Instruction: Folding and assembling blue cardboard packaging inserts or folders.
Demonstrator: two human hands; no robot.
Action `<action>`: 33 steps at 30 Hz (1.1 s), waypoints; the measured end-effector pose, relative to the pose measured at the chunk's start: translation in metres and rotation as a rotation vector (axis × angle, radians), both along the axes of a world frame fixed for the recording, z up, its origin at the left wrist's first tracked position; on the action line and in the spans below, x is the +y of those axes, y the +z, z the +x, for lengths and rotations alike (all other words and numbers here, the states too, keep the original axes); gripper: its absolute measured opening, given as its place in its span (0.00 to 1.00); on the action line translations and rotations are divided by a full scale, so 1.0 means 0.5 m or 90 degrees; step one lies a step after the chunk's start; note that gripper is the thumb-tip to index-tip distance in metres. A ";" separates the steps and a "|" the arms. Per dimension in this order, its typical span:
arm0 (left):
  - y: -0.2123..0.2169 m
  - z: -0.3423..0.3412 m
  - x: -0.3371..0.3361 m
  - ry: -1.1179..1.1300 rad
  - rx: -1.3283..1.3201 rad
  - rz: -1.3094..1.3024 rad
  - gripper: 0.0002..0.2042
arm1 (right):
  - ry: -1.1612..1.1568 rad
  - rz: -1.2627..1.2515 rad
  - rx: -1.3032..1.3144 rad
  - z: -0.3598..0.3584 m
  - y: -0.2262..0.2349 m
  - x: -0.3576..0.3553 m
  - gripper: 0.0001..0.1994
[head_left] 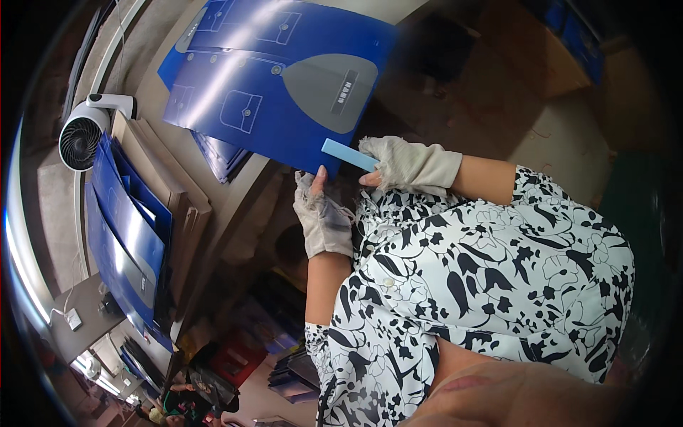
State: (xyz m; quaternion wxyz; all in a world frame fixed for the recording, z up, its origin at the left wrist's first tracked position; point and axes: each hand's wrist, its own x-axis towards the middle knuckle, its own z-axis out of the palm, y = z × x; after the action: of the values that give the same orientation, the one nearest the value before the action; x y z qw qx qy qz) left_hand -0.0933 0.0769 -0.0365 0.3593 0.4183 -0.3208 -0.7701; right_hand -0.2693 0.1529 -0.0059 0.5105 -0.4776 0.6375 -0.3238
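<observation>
right hand (413, 164) — fingers closed around a pale-blue strip (347, 154); left hand (325, 217) — fingers pinching a blue printed sheet (274, 89) at its corner.

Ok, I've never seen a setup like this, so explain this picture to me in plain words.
There is no machine here, just a person's two hands in worn, pale gloves that leave fingertips bare. The picture comes from a wide camera on the person's head, looking down, so straight edges bend near the rim.

The right hand holds a light blue strip. The left hand has its thumb at the near edge of a big, shiny blue sheet; its other fingers are mostly hidden. That sheet lies partly over a table. To the left are brown boards, more blue sheets and a white fan.
</observation>
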 end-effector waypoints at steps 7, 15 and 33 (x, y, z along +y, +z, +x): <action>0.059 -0.027 -0.029 0.120 -0.001 -0.026 0.11 | 0.096 -0.140 0.136 -0.028 -0.079 0.018 0.21; 0.313 0.054 -0.105 0.367 -0.160 -0.257 0.20 | 0.126 -0.205 -0.114 -0.041 0.000 0.047 0.27; 0.398 0.987 -0.463 0.301 -0.991 -0.360 0.16 | 0.099 -0.104 0.069 -0.035 -0.008 0.057 0.26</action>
State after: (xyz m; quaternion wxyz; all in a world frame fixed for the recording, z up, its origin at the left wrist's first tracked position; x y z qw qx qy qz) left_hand 0.4003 -0.1547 0.1626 0.2790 0.7777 -0.5601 -0.0599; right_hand -0.2870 0.1813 -0.0100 0.4584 -0.5823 0.5969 -0.3076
